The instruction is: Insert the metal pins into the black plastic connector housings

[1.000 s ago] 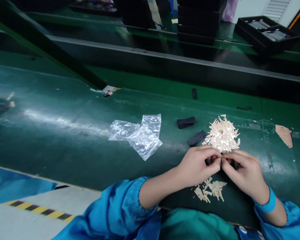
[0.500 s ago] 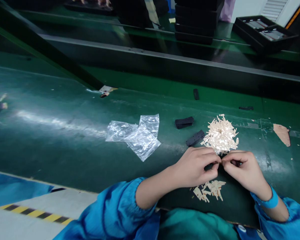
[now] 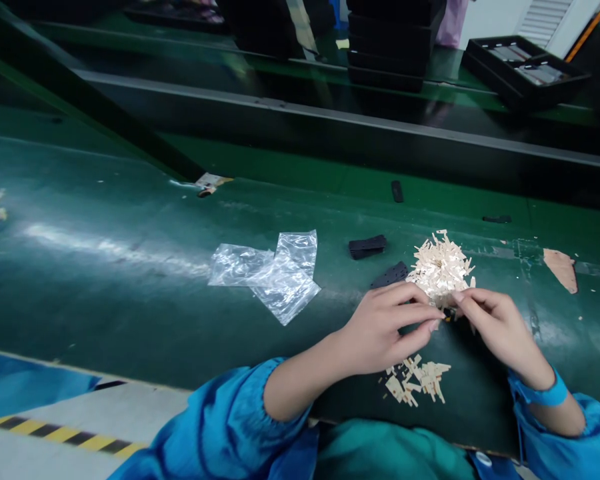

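Note:
A large heap of small cream-coloured flat strips [image 3: 439,267] lies on the green bench top. At its near edge, my right hand [image 3: 503,330] has thumb and forefinger brought together against the strips; whatever they pinch is too small to make out. My left hand [image 3: 390,327] is just left of it, thumb and forefinger nearly meeting in a pinch. A tiny dark and yellow bit [image 3: 448,315] shows at its fingertips. Below the left hand is a smaller scatter of strips [image 3: 420,381]. Beyond the left hand are a fanned stack of black flat pieces [image 3: 391,274] and another black stack [image 3: 367,247].
Clear plastic bags [image 3: 285,280] lie left of the stacks. Single black pieces [image 3: 397,191] are farther back, and a tan scrap [image 3: 560,269] is at right. A slanted dark post [image 3: 105,110] meets the bench. Black trays [image 3: 525,67] stand behind the rail.
My hands have come apart from fingertip contact. The right fingers have moved up to the heap's edge, and the left fingers have straightened a little. The view has shifted slightly.

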{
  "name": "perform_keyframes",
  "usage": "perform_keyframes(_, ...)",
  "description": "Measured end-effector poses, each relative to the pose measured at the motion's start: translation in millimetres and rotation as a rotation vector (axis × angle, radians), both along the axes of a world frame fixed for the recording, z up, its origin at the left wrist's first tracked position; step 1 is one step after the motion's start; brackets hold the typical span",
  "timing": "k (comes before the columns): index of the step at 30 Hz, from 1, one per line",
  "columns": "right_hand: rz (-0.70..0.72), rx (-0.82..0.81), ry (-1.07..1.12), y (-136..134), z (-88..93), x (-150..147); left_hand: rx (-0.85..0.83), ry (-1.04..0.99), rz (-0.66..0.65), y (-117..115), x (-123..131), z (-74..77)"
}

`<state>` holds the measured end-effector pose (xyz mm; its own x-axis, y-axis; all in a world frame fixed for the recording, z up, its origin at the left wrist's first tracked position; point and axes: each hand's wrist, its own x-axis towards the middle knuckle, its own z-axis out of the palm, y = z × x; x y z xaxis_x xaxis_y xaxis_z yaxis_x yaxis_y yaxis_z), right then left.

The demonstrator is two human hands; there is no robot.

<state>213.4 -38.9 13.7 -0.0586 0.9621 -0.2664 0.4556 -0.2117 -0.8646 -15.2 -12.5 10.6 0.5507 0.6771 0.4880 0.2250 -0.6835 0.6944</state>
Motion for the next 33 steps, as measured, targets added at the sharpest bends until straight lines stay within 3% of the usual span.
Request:
perform_keyframes(4,0.067,-0.422,0.467,-2.2,4.0,-7.6,0.154,0.107,0.015,3.0,-5.0,0.3)
perform_keyframes(7,0.046,-0.51,0.627,-3.6,2.9,-6.8,0.207,0.126,0.04,3.8,-6.9,0.3)
perform_keyframes(11,-0.022,-0.409,0.622,-6.6,2.4,-5.0,0.118,0.024,0.097,1.7,-3.4,1.3)
perform_keyframes(14,-0.131,-0.188,0.507,-11.1,2.7,-8.5,-0.153,-0.094,0.172,-2.4,2.8,2.9)
perform_keyframes(17,-0.2,-0.028,0.402,-15.5,1.9,-15.5,-0.414,-0.16,0.13,-6.7,9.2,2.8)
perform_keyframes(19,-0.198,0.008,0.355,-17.3,1.0,-20.4,-0.488,-0.186,0.11,-8.9,12.1,1.3)
perform_keyframes(25,-0.167,0.117,0.223,-18.4,0.3,-27.6,-0.483,-0.18,0.164,-10.1,11.5,-1.7)
perform_keyframes(33,-0.219,0.085,0.312,-18.8,-0.4,-25.4,-0.426,-0.079,0.102,-11.0,11.3,0.8)
